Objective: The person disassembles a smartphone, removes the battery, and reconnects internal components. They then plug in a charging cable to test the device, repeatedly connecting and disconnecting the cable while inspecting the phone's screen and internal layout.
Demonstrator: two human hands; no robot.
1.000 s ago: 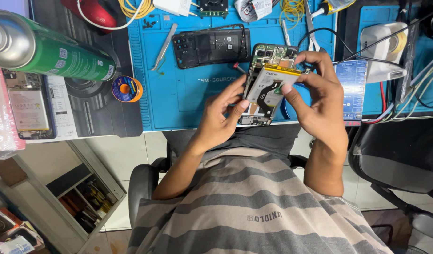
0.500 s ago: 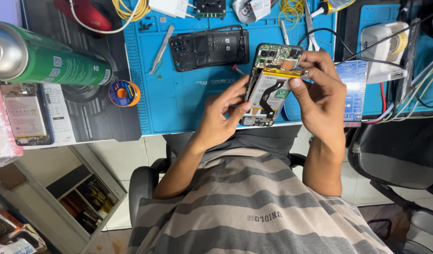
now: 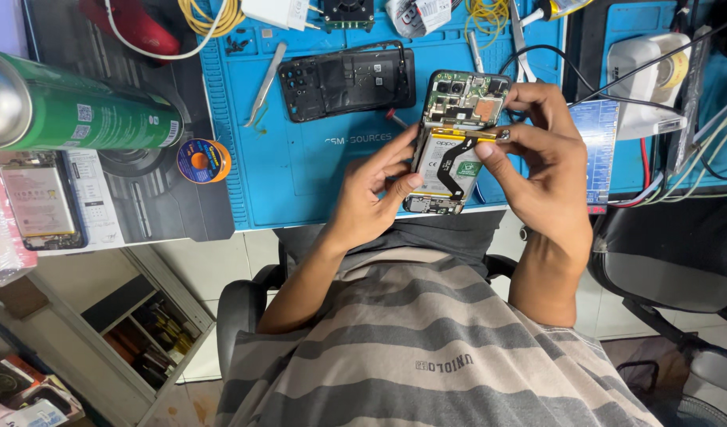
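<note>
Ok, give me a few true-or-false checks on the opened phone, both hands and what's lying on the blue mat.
1. Both hands hold the opened phone. True: left hand and right hand grip it.
2. The phone's back is on. False: its board and battery are exposed.
3. The black back cover lies on the blue mat. True.
4. The tweezers are in the left hand. False: they lie on the mat.
5. The green spray can stands upright on the mat. False: it points sideways, left of the mat.

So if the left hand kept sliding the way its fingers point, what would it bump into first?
The left hand already touches the opened phone. Past that, its fingers point up and right toward the right hand, probably its thumb, though depth is unclear.
</note>
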